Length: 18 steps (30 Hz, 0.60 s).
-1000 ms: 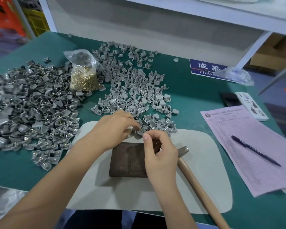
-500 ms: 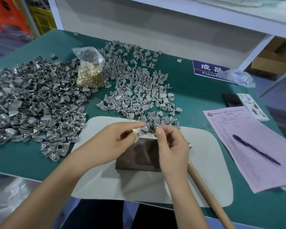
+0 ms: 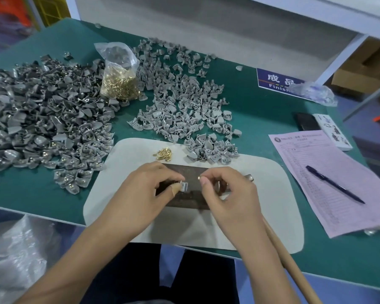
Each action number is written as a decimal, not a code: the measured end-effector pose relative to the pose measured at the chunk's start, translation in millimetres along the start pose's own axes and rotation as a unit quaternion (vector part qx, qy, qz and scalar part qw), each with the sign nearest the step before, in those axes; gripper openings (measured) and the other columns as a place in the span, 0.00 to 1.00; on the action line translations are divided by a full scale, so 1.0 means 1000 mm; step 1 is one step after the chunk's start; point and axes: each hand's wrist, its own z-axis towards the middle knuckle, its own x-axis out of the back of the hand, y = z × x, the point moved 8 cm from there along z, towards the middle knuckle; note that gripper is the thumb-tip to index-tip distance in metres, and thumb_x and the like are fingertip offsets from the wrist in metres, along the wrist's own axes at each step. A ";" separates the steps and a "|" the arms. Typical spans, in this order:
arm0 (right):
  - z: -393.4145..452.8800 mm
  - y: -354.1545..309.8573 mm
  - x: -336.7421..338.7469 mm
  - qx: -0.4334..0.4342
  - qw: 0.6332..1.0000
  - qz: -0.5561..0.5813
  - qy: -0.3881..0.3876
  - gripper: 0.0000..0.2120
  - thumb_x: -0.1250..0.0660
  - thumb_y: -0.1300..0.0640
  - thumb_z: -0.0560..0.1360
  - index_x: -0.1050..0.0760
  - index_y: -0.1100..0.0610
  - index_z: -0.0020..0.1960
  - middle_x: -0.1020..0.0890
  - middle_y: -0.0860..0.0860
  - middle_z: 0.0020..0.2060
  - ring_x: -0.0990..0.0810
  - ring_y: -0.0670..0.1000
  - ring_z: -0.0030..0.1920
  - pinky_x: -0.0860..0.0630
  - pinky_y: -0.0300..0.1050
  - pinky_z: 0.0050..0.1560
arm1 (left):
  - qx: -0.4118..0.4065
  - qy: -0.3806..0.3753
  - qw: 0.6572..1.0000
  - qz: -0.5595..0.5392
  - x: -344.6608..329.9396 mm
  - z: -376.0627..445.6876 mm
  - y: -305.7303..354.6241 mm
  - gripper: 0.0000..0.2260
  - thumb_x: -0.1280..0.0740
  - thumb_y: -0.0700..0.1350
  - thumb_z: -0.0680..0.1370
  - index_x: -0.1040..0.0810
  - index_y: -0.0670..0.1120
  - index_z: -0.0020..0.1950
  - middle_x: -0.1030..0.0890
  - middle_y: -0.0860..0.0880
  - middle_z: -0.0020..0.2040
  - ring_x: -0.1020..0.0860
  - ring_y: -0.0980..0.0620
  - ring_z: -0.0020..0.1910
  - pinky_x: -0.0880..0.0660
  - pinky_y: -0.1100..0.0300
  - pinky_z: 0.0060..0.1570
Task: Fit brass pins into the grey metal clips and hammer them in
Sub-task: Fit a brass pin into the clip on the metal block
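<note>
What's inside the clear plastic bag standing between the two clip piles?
The clear plastic bag holds a heap of brass pins in its lower part. Its back and base are hidden, so anything beneath the pins cannot be seen.

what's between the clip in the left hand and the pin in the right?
Nothing lies between them. In the head view, the grey clip and brass pin are apart, with only the dark metal block showing beneath the gap.

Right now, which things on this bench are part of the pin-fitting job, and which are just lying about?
In use: clip in left hand, pin in right hand, loose pins, pin bag, block, hammer.
Idle: form, pen, phone.
</note>
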 end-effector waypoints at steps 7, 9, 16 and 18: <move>0.015 -0.027 -0.027 0.081 0.985 -0.113 -0.104 0.02 0.26 0.58 0.72 0.18 0.51 0.44 0.24 0.44 0.40 0.24 0.45 0.38 0.23 0.51 0.41 | 0.003 0.023 0.999 0.022 0.003 -0.003 -0.006 0.07 0.26 0.44 0.75 0.16 0.56 0.49 0.23 0.60 0.43 0.26 0.60 0.47 0.29 0.63 0.48; 0.017 -0.037 -0.034 0.104 0.971 -0.171 -0.131 0.01 0.27 0.57 0.73 0.17 0.54 0.45 0.23 0.47 0.41 0.22 0.50 0.39 0.23 0.51 0.41 | 0.007 0.027 0.999 0.023 0.003 -0.003 -0.009 0.07 0.25 0.44 0.74 0.15 0.56 0.48 0.23 0.59 0.44 0.26 0.60 0.48 0.28 0.60 0.49; 0.023 -0.061 -0.055 0.180 0.882 -0.344 -0.267 0.06 0.37 0.54 0.81 0.22 0.52 0.54 0.26 0.49 0.50 0.22 0.54 0.51 0.30 0.46 0.50 | 0.000 0.030 0.999 0.031 0.002 -0.003 -0.016 0.04 0.25 0.48 0.75 0.15 0.58 0.46 0.23 0.59 0.42 0.26 0.55 0.47 0.26 0.50 0.46; 0.023 -0.061 -0.058 0.184 0.873 -0.353 -0.282 0.04 0.36 0.56 0.81 0.24 0.52 0.55 0.27 0.49 0.51 0.22 0.54 0.52 0.29 0.46 0.51 | -0.001 0.036 0.999 0.036 0.003 -0.003 -0.018 0.03 0.25 0.49 0.75 0.15 0.58 0.46 0.23 0.60 0.42 0.27 0.56 0.46 0.25 0.50 0.44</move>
